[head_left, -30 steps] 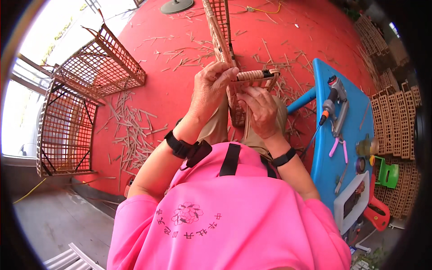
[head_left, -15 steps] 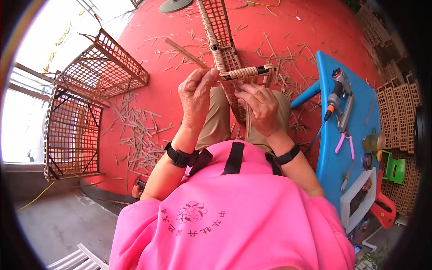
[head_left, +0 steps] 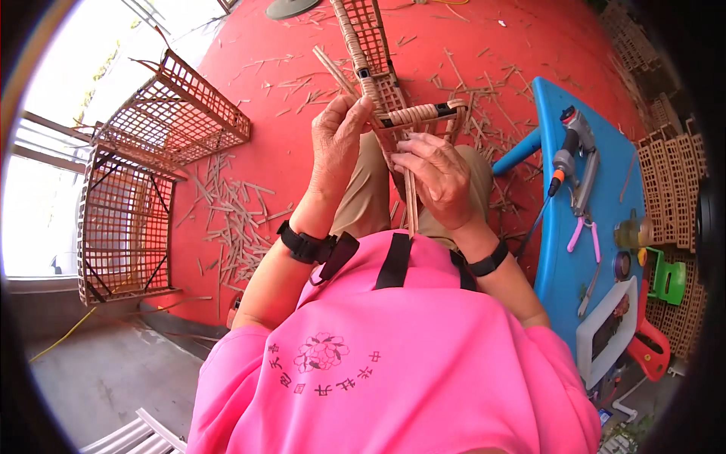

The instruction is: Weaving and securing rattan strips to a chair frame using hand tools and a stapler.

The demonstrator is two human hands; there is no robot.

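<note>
A woven lattice frame (head_left: pixel 367 38) with cane-wrapped edges rises from between my knees. Its near crossbar (head_left: pixel 414 115) is partly wound with pale cane, with black stretches showing at both ends. Thumb and bent fingers of my left hand (head_left: pixel 336 140) pinch a flat cane strip (head_left: pixel 333 68) at the bar's left end; its loose end sticks up beyond the knuckles. Just under the bar, my right hand (head_left: pixel 435 178) has its fingers closed round a cane strip (head_left: pixel 411 198) that hangs down toward my lap. The fingertips' exact grip is partly hidden.
Offcuts of cane (head_left: pixel 234 219) litter the red floor (head_left: pixel 265 113). Lattice panels (head_left: pixel 125 219) stand at left. On the right, a blue table (head_left: pixel 556 144) carries a power tool (head_left: pixel 566 155), pink-handled pliers (head_left: pixel 582 238) and a white tray (head_left: pixel 590 344). Lattice pieces (head_left: pixel 665 189) are stacked beyond.
The strip at my left hand has swung from slanting left to more upright. My right hand has shifted slightly down, and the strip hanging below it now shows more clearly.
</note>
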